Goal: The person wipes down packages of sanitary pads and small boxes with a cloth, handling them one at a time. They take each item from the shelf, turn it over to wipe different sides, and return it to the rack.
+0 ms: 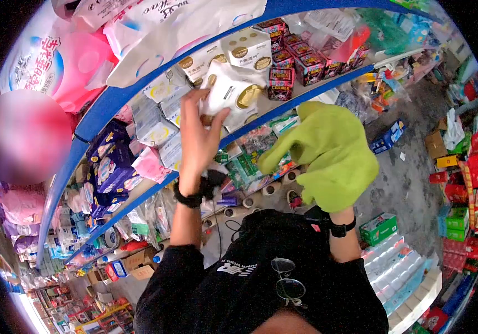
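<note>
My left hand (199, 131) grips a white soft pack (229, 89) with a gold oval label on the shelf, thumb on one side and fingers on the other. Similar white-and-gold packs (248, 51) stand behind it. A green cloth (336, 147) covers my right hand completely, down to the wrist, so its fingers are hidden; it is in front of the shelf edge. Close to the pack are stacked small black-and-pink boxes (281, 78). White-and-yellow packs (158, 125) lie left of my left hand.
A blue shelf edge (300, 94) runs diagonally across, with goods on a lower tier. Large pink-and-white packs (44, 67) fill the upper left. Toward the right, a green box (378, 229) and a blue box (388, 136) lie on the grey floor (417, 167).
</note>
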{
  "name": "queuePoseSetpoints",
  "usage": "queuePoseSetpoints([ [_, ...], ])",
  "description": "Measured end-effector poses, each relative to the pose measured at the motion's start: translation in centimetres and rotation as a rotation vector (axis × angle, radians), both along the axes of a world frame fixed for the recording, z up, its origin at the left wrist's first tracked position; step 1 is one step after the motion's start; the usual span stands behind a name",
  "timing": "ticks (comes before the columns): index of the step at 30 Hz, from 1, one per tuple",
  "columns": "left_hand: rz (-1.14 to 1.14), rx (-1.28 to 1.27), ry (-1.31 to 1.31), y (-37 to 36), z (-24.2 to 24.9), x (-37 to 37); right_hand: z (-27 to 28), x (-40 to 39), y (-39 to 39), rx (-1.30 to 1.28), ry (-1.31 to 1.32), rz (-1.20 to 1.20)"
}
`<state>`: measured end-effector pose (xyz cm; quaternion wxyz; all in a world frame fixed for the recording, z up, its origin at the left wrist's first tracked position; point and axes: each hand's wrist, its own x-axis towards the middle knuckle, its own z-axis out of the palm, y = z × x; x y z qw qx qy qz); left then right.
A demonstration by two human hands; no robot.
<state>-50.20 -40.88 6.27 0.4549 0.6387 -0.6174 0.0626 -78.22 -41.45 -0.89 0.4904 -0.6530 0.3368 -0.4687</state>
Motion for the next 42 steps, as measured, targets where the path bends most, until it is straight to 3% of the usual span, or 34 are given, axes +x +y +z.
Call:
queuePoseSetpoints([
  [2,0.05,0.026,-0.278,-2.0,-0.4,1.4,0.0,-0.6,-0.5,0.035,-0.018,-0.012],
  [3,0.052,0.015,-0.281,-3.3,-1.1,1.9,-0.2,-0.9,-0.6,0.051,-0.023,-0.012],
  [6,0.155,0.096,-0.656,-6.0,-5.4,4.1,-0.7,-0.8,-0.7,0.077,-0.042,-0.001],
  [14,0.235,0.071,-0.564,-1.9,-2.7,4.7,-1.4,0.1,-0.8,0.129,-0.073,0.039],
  [16,0.431,0.169,-0.486,-0.3,-3.3,7.2,-1.4,0.3,-0.8,0.127,-0.068,0.044],
  [17,0.517,0.228,-0.685,0.6,-4.6,9.1,-1.4,0.5,-0.7,0.133,-0.074,0.058],
  [18,0.528,0.235,-0.686,1.0,-4.8,9.4,-1.4,0.7,-0.7,0.134,-0.074,0.062],
  [20,0.406,0.305,-0.639,1.3,-5.0,9.5,-1.3,1.1,-0.8,0.132,-0.082,0.077],
  [31,0.279,0.161,-0.52,1.5,-4.4,9.2,-1.2,1.9,-0.9,0.108,-0.083,0.091],
  [33,0.24,0.111,-0.244,1.8,-3.6,9.1,-1.1,2.0,-0.5,0.096,-0.069,0.084],
  [34,0.233,0.108,-0.242,1.8,-2.5,8.3,-1.1,2.0,-0.5,0.086,-0.064,0.081],
  [36,0.327,0.076,-0.036,2.9,-0.3,6.0,-0.7,2.0,-0.3,0.044,-0.045,0.08],
  [40,0.113,-0.149,0.089,5.2,0.6,0.4,1.3,3.3,0.5,-0.289,0.081,0.087],
  [42,0.06,-0.12,0.094,5.9,0.7,-1.4,2.7,4.3,0.8,-0.539,0.157,0.114],
])
